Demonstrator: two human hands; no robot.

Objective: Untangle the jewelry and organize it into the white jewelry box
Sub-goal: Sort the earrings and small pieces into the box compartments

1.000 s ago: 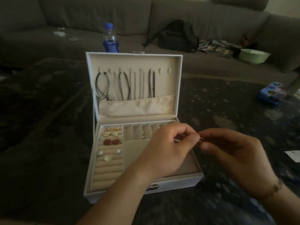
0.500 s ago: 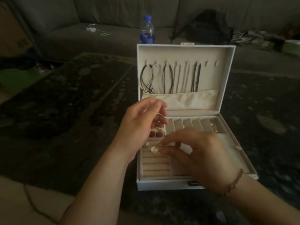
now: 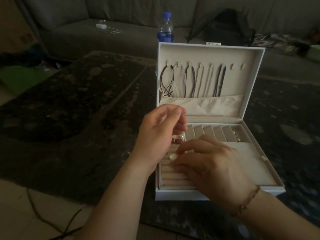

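White jewelry box (image 3: 256, 80) stands open at frame center, cords hanging in its lid. Right hand (image 3: 213, 165) pinches a pearl earring (image 3: 172, 156); left hand (image 3: 161, 134) loosely curled, empty.

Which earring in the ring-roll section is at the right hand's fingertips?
The pale pearl-like earring, lying alone on the rolls against the right hand. The dark red pair and the other pale one sit farther back, beside the left hand.

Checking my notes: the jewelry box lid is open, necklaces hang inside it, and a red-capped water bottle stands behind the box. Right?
Not quite: in the head view the water bottle has a blue cap. The rest holds: the white jewelry box is open, necklaces hang inside its lid.
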